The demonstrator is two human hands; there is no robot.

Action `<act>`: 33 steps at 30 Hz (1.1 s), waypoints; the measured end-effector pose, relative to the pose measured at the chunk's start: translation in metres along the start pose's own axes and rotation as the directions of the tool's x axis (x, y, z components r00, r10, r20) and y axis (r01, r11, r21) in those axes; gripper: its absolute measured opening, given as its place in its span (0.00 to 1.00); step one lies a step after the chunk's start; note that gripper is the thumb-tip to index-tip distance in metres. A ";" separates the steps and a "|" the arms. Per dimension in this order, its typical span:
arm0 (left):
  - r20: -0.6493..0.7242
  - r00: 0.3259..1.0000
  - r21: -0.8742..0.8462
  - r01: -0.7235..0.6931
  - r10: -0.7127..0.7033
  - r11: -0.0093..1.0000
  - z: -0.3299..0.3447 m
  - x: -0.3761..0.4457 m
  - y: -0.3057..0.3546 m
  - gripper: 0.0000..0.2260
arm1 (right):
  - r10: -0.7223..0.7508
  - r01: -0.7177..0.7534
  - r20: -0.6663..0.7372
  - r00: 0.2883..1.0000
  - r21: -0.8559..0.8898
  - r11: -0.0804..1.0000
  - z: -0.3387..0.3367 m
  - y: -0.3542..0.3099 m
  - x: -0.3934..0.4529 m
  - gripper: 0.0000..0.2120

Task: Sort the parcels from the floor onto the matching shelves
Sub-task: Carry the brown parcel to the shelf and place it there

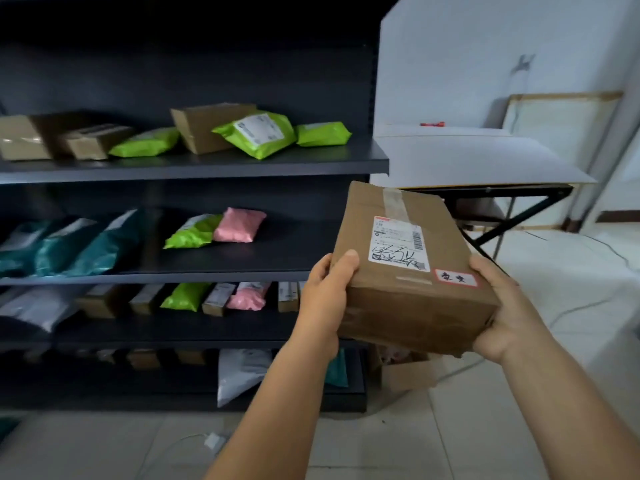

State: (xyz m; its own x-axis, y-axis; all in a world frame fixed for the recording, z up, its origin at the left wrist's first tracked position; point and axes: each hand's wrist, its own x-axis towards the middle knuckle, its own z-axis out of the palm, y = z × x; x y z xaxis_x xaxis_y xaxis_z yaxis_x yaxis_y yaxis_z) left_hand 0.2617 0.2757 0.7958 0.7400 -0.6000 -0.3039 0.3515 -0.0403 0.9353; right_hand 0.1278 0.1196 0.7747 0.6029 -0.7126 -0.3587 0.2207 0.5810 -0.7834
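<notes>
Two-handed grip: the left hand (323,299) clamps the box (412,268) at its near-left corner, thumb on top, while the right hand (502,306) cups the near-right end from below. The box is held in the air, tilted, in front of the right end of the dark shelves (194,166), label (398,244) and red-edged sticker (455,278) facing up. Green, pink and teal bags and other boxes lie on the shelves at left.

Table (485,157): a white top on black crossed legs, set against the wall (485,46).
Red item (432,124): small, on the table's far edge.
Framed board (561,112): leaned on the wall.
Charger (214,441): white, on the tiled floor (450,445).
</notes>
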 end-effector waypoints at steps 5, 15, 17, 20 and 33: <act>-0.135 0.988 -0.061 -0.090 0.081 0.994 -0.053 -0.013 0.016 0.22 | 0.045 -0.043 0.070 0.997 -0.030 0.999 0.055 0.022 0.006 0.22; -0.285 0.950 -0.118 -0.165 0.126 0.979 -0.153 -0.031 0.048 0.17 | 0.115 -0.093 0.262 0.958 -0.092 0.991 0.161 0.065 -0.005 0.21; -0.303 0.943 -0.122 -0.185 0.141 0.975 -0.168 -0.032 0.054 0.17 | 0.131 -0.101 0.272 0.953 -0.121 0.987 0.178 0.071 -0.007 0.21; -0.315 0.936 -0.116 -0.204 0.159 0.972 -0.194 -0.030 0.061 0.20 | 0.133 -0.090 0.304 0.943 -0.149 0.985 0.205 0.080 -0.008 0.20; -0.478 0.844 -0.102 -0.328 0.243 0.939 -0.324 -0.041 0.092 0.16 | 0.212 -0.122 0.461 0.861 -0.217 0.968 0.337 0.151 -0.017 0.21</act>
State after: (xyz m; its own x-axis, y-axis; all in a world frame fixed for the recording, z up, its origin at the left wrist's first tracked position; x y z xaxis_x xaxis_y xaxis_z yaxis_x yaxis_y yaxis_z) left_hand 0.4496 0.5558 0.8358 0.9842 -0.1340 -0.1159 0.1458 0.2408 0.9596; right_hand 0.4093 0.3518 0.8331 0.9199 -0.3092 -0.2411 -0.0265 0.5645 -0.8250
